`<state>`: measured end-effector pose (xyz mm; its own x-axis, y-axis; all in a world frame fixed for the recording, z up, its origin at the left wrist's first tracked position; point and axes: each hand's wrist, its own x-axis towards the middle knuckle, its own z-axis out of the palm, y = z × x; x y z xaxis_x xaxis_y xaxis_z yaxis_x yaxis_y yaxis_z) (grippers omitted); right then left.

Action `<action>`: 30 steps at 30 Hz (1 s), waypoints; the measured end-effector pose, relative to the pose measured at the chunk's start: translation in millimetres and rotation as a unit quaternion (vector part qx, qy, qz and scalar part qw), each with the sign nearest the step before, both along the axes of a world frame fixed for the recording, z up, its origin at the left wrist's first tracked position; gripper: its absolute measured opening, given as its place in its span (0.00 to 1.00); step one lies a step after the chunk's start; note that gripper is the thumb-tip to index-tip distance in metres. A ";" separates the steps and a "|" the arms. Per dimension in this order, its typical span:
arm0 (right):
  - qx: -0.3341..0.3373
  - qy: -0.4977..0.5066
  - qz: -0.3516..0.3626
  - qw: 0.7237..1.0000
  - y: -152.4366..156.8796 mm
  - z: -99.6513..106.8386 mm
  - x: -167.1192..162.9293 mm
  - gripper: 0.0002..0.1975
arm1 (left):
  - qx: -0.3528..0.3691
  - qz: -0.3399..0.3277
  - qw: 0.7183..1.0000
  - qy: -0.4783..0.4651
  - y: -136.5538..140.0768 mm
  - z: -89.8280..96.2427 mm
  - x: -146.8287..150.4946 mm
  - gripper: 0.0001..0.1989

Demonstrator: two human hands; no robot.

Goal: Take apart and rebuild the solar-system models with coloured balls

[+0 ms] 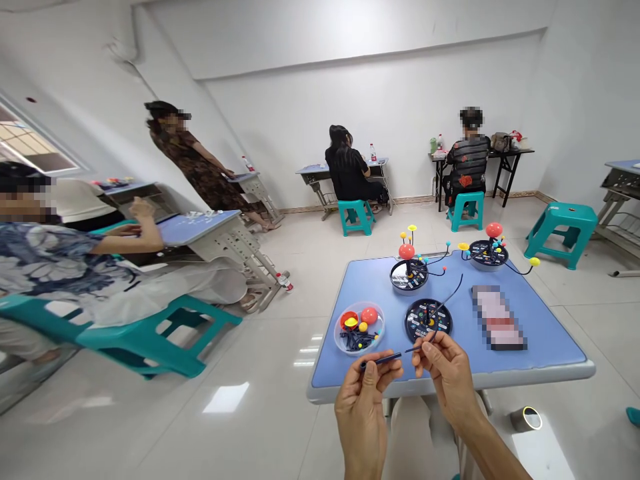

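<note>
In the head view, my left hand [364,407] is closed around a short dark tube [389,359], which points to the right. My right hand [447,373] pinches a thin, curved dark rod [454,293]; its long end sweeps up and its short end is close to the tube's tip. Whether the two touch is too small to tell. Just beyond my hands lies a round black base [416,325] with printed labels and a short central post. To its left, a clear plastic bowl [338,339] holds red and yellow balls and several dark pieces.
Two assembled planet models [407,275] [487,255] with coloured balls stand at the blue table's [330,373] far side. A pixelated, phone-shaped object [497,317] lies at right. A teal stool [563,230] and a dark cylinder [525,420] are on the floor. Several people sit or stand around other desks.
</note>
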<state>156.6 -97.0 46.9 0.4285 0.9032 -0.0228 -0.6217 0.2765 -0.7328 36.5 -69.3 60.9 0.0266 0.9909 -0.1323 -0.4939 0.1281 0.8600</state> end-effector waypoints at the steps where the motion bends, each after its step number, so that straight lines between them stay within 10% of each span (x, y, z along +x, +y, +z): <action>1: -0.002 0.004 0.001 1.000 0.4 0.3 0.3 0.10 | 0.002 -0.005 1.000 0.001 0.0 0.0 -0.1 0.19; 30: 0.020 -0.095 -0.036 0.995 -2.9 -2.3 5.3 0.07 | -0.012 0.004 1.000 -0.013 1.9 7.3 7.4 0.20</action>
